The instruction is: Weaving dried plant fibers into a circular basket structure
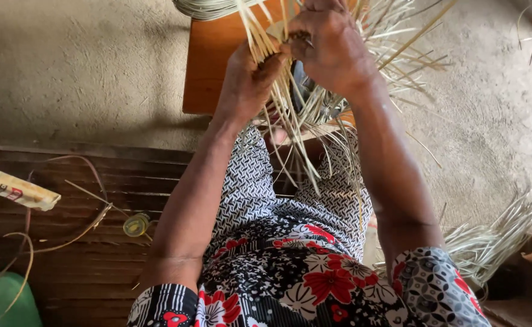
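Patterned dress is filling the near view. Left hand and right hand are both pinching pale straw strands, fingers clenched on them, over a wooden desk. Loose bundle is lying right.

Wooden bench (yellow spool, packet)
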